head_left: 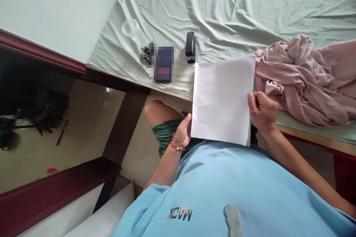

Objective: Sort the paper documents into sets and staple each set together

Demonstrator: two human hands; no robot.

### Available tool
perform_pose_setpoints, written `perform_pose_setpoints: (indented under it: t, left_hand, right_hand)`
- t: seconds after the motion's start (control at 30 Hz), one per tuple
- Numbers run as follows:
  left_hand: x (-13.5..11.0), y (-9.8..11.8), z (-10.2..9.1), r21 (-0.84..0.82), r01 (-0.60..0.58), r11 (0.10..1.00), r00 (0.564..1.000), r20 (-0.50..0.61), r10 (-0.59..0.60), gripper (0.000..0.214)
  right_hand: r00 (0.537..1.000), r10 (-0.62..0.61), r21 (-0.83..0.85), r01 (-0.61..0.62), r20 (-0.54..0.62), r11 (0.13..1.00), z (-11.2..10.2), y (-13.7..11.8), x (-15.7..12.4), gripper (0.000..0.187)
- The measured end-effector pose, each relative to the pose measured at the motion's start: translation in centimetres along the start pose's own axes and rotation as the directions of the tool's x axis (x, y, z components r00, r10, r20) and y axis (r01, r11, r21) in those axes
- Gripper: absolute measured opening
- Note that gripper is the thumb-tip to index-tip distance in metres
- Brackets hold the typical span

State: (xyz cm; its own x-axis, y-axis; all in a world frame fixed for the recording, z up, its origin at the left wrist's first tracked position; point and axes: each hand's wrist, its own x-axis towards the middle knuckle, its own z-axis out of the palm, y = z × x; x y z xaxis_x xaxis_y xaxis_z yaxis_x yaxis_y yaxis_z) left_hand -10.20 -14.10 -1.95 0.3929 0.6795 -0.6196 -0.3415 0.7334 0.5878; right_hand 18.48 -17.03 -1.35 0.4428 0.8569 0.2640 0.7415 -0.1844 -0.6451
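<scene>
I hold a sheaf of white paper (pixel 222 100) up in front of me, over my lap and the bed's edge. My left hand (pixel 183 133) pinches its lower left edge, with a red bracelet on the wrist. My right hand (pixel 261 112) is closed on the right edge, fingers curled round it. A black stapler (pixel 190 46) lies on the bed just beyond the paper's top left corner, untouched.
The bed has a pale green sheet (pixel 217 7). A crumpled pink cloth (pixel 303 77) lies right of the paper. A clear plastic cup (pixel 133 31), keys (pixel 145 54) and a dark blurred item (pixel 163 63) lie left of the stapler. A dark wooden frame (pixel 122 126) stands at left.
</scene>
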Motion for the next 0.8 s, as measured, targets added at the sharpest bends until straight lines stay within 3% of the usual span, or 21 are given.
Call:
perform_pose_setpoints:
  t: [0.17, 0.43, 0.63, 0.8]
  left_hand:
    - [-0.4, -0.7, 0.6, 0.169, 0.002, 0.986, 0.999, -0.04, 0.004, 0.058]
    - [0.3, -0.3, 1.6, 0.191, -0.027, 0.981, 0.992, -0.112, 0.049, 0.048]
    - [0.3, 0.4, 1.7, 0.211, -0.03, 0.977, 0.994, -0.101, 0.052, 0.045]
    - [0.2, 0.5, 1.5, 0.216, -0.041, 0.975, 0.992, -0.109, 0.066, 0.045]
  right_hand:
    - [0.999, 0.032, 0.011, -0.032, 0.017, 0.999, -0.1, -0.2, 0.1, 0.03]
    - [0.997, -0.009, 0.029, 0.007, 0.076, 1.0, -2.7, -1.5, -0.3, 0.024]
    - [0.986, -0.158, -0.017, 0.159, 0.045, 0.987, -4.5, -0.6, -1.7, 0.018]
    - [0.921, -0.379, -0.104, 0.387, 0.088, 0.916, -6.0, 1.5, -3.3, 0.02]
